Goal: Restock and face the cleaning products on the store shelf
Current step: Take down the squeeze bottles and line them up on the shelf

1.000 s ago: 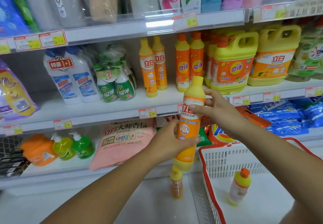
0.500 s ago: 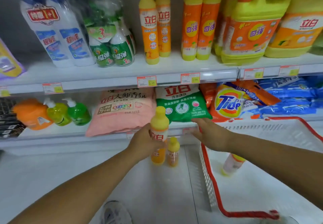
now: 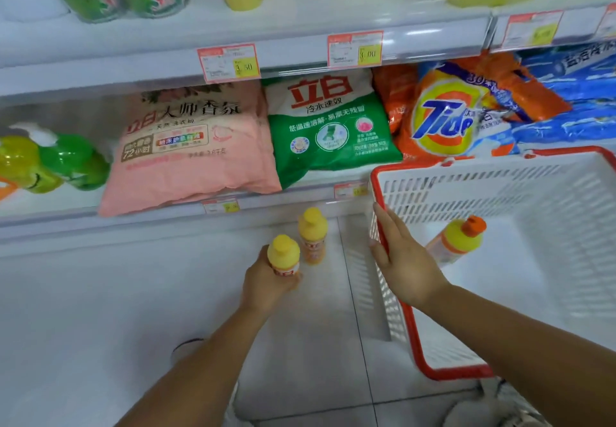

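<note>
Left hand [image 3: 266, 285] curling fingers round small orange plastic bottle with yellow cap [image 3: 283, 253], holding it upright just left of white plastic basket with red rim [image 3: 500, 189], low by floor. Probably lining it up beside twin bottle [image 3: 312, 238] standing left of basket, nearer white store shelf [image 3: 50, 223]. Right hand [image 3: 403, 260] resting flat on basket's left rim, fingers straight, gripping nothing, likely keeping basket steady. Orange-capped bottle [image 3: 458, 241] lying inside basket, waiting for its turn.
</note>
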Tool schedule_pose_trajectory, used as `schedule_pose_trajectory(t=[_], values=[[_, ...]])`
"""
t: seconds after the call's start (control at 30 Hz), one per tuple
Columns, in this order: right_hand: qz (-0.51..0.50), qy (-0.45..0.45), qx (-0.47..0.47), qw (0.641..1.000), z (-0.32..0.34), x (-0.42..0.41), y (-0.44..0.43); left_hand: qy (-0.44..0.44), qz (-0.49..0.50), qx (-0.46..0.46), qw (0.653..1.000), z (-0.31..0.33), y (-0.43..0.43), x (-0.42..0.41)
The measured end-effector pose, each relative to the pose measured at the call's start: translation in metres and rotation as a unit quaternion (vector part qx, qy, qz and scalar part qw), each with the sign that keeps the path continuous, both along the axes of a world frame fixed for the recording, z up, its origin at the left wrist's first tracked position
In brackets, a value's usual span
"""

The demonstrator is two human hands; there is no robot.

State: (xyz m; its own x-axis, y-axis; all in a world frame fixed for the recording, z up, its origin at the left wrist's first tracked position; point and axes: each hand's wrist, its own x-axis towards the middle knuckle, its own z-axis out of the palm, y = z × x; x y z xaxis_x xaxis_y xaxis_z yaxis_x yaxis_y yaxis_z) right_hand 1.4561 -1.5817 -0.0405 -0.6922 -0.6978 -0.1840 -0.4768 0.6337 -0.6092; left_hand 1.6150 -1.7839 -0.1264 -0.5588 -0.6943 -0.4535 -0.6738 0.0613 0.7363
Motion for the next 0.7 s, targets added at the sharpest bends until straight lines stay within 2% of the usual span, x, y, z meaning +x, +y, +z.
schedule_pose_trajectory(t=[0.17,0.33,0.47,0.6,0.7], values=[[-0.008,-0.004,-0.001,1.0,-0.005,-0.001,0.001,0.02,0.001,-0.002,1.0,-0.002,0.003,-0.007],[-0.005,-0.005,0.017,1.0,0.0,0.001,0.0,-0.018,-0.044,0.023,0.999,-0.012,-0.009,-0.002],[0.018,-0.007,0.055,0.998,0.007,0.0,-0.001,-0.063,-0.16,-0.019,0.985,0.056,-0.016,-0.007],[0.02,0.01,0.096,0.995,0.024,-0.008,-0.008,-0.14,-0.302,-0.099,0.938,0.135,-0.033,-0.015],[0.016,0.055,0.057,0.997,0.063,-0.012,-0.023,-0.139,-0.352,-0.156,0.912,0.194,-0.051,-0.019]])
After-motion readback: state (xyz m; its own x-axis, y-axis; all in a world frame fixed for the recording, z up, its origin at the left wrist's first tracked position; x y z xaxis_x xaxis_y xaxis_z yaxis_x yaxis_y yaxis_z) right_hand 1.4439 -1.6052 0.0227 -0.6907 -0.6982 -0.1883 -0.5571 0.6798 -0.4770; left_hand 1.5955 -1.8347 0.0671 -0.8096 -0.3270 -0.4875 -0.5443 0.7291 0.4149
